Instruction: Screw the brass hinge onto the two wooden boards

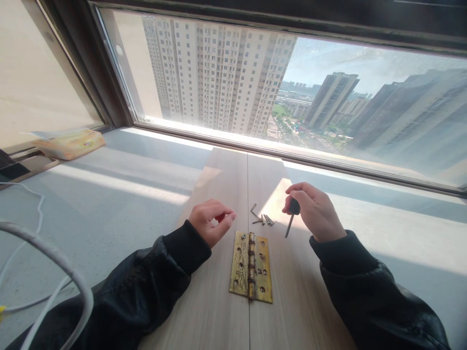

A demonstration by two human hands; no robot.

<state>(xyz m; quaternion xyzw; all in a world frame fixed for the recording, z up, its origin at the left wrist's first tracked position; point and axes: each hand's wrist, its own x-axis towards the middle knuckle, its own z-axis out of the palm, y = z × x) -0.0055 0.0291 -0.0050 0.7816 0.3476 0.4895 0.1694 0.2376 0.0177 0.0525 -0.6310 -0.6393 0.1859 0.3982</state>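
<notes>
My right hand point(314, 210) is wrapped round the dark handle of a screwdriver point(291, 225), whose metal shaft points down and slightly left above the wooden boards point(233, 180). My left hand point(210, 221) is closed, with thumb and forefinger pinched together; whether anything tiny sits between them I cannot make out. Just below and to the right of it, a worn brass hinge point(251, 267) lies opened flat across the seam between the boards. Its leaves have several screw holes and dark stains. Several screws point(263, 219) are scattered beyond the hinge, between my hands.
White cables point(62, 262) loop at the lower left, near my left sleeve. A soft yellow-orange packet point(69, 144) rests at the far left of the pale sill point(120, 180). The window frame point(189, 135) borders the far end of the boards.
</notes>
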